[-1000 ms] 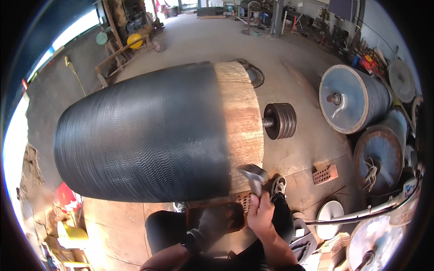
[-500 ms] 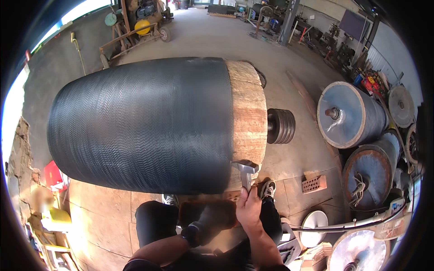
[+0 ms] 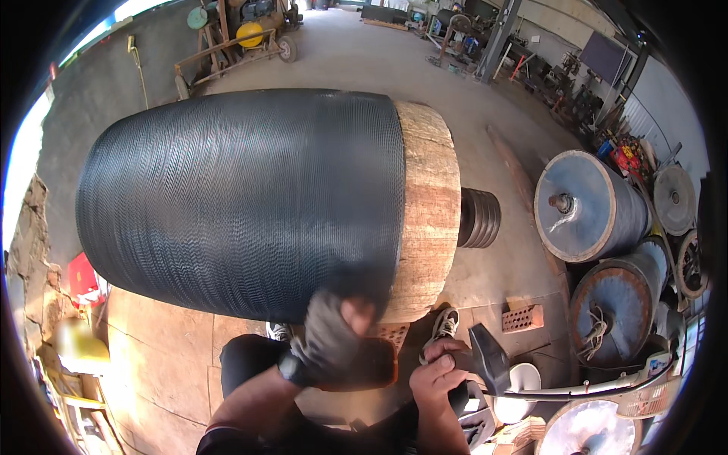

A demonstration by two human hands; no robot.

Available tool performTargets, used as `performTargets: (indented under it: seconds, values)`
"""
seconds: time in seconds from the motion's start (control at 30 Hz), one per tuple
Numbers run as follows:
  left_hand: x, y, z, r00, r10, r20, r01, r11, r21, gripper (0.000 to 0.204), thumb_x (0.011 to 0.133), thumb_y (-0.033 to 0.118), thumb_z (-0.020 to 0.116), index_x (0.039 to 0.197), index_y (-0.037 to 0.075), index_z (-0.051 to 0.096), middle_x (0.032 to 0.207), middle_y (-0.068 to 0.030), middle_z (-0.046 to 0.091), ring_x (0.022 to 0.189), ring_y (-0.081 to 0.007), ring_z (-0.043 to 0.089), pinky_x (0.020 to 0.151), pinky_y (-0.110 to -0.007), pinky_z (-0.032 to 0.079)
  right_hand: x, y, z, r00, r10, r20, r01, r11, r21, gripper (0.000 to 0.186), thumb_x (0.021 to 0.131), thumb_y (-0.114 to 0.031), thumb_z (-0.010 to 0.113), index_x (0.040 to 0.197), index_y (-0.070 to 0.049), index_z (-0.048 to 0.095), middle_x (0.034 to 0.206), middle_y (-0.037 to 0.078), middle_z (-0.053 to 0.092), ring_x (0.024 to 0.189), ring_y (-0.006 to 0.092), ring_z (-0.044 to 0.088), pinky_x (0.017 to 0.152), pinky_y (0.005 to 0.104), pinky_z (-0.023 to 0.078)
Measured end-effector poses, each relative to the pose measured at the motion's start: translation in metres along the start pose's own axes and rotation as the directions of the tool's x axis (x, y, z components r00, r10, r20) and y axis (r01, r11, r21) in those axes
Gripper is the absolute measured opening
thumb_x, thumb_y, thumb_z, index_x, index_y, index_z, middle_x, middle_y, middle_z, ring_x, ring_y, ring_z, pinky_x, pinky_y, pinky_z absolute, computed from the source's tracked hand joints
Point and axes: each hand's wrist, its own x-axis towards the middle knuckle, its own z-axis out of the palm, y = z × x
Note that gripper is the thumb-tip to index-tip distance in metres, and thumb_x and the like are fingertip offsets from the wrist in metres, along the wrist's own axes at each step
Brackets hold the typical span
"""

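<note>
A large drum (image 3: 250, 205) lies on its side before me, covered in fine dark ridged winding. Its right end is bare pale wood (image 3: 431, 212). My left hand (image 3: 334, 326), in a grey glove with bare fingertips, is at the drum's lower near edge, close to where the dark winding meets the wood. Motion smears its fingers, so I cannot tell what they hold. Below the wooden end, my bare right hand (image 3: 438, 373) is closed around a hammer; the dark hammer head (image 3: 490, 359) points up and to the right, away from the drum.
A grooved pulley (image 3: 480, 218) sits on the shaft at the drum's right end. Large rollers (image 3: 575, 205) lie along the right side. A perforated brick (image 3: 523, 318) is on the floor near my right foot. Farther back stands a wheeled frame (image 3: 235, 57).
My right hand has drawn the hammer down and right, off the wooden end. My left hand has risen from my lap to the drum's lower edge. The view has shifted slightly.
</note>
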Motion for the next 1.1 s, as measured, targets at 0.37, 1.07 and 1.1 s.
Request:
performTargets:
  seconds: [0.37, 1.07, 1.1]
  values:
    - [0.077, -0.087, -0.01, 0.901, 0.097, -0.423, -0.004, 0.976, 0.216, 0.043, 0.072, 0.003, 0.068, 0.113, 0.006, 0.059, 0.111, -0.0152, 0.062, 0.098, -0.0375, 0.064, 0.09, -0.056, 0.053, 0.013, -0.016, 0.003, 0.929, -0.203, 0.309, 0.354, 0.726, -0.589, 0.017, 0.103, -0.011, 0.05, 0.091, 0.001, 0.053, 0.072, 0.012, 0.056, 0.054, 0.0254, 0.05, 0.052, 0.0339, 0.044]
    - [0.094, -0.091, -0.012, 0.906, 0.104, -0.411, 0.012, 0.963, 0.269, 0.041, 0.073, 0.004, 0.067, 0.114, 0.005, 0.06, 0.113, -0.0166, 0.061, 0.101, -0.0393, 0.064, 0.089, -0.056, 0.055, 0.023, 0.008, 0.014, 0.89, 0.36, 0.281, -0.103, 0.758, -0.645, 0.023, 0.102, -0.016, 0.063, 0.112, 0.004, 0.057, 0.081, 0.029, 0.066, 0.068, 0.0507, 0.065, 0.058, 0.0504, 0.053]
    - [0.093, -0.088, -0.012, 0.907, 0.088, -0.411, 0.032, 0.961, 0.276, 0.042, 0.074, 0.003, 0.067, 0.114, 0.005, 0.06, 0.113, -0.0164, 0.061, 0.101, -0.0393, 0.064, 0.089, -0.056, 0.055, 0.029, -0.005, 0.012, 0.911, 0.275, 0.306, -0.061, 0.826, -0.561, 0.021, 0.102, -0.014, 0.062, 0.111, 0.004, 0.057, 0.08, 0.027, 0.066, 0.065, 0.0465, 0.065, 0.058, 0.0473, 0.053]
